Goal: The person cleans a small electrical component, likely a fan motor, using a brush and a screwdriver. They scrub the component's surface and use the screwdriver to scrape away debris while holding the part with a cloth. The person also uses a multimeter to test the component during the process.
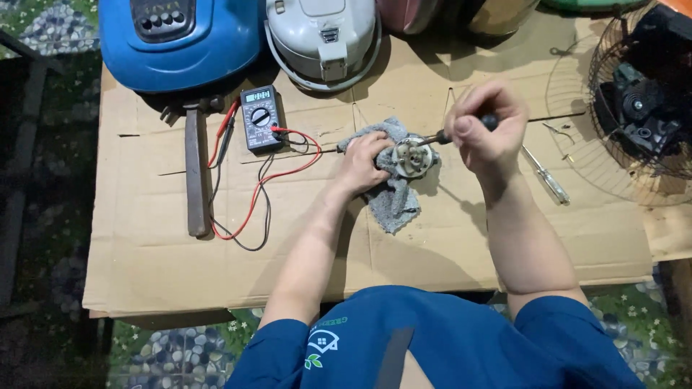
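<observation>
- Several things lie on a cardboard sheet point(180, 266) that covers the table, and from left to right they sit within arm's reach of the work.
- Far left, a blue appliance point(176, 39) and a white cooker body point(322, 36) stand pushed to the far edge, out of the way.
- Below them a hammer point(194, 173) lies lengthwise, and just right of it a multimeter point(260, 119) lies face up so its dial can be read; its red and black leads point(252, 194) trail loosely toward the near side.
- Left hand point(366, 164) comes in with forearm angled up and to the right, fingers curled over a grey rag point(393, 198); its grip presses rag and small motor point(413, 157) together, likely to stop the part from turning.
- Motor sits at the centre of the cardboard, on the rag, between both hands.
- Right hand point(484, 122) is raised, wrist bent inward, its grip closed round a screwdriver handle point(489, 121), the shaft slanting down and left to the motor.
- A spare screwdriver point(546, 176) lies just right of that wrist.
- Far right, a fan grille point(634, 108) rests with its dark motor housing showing.
</observation>
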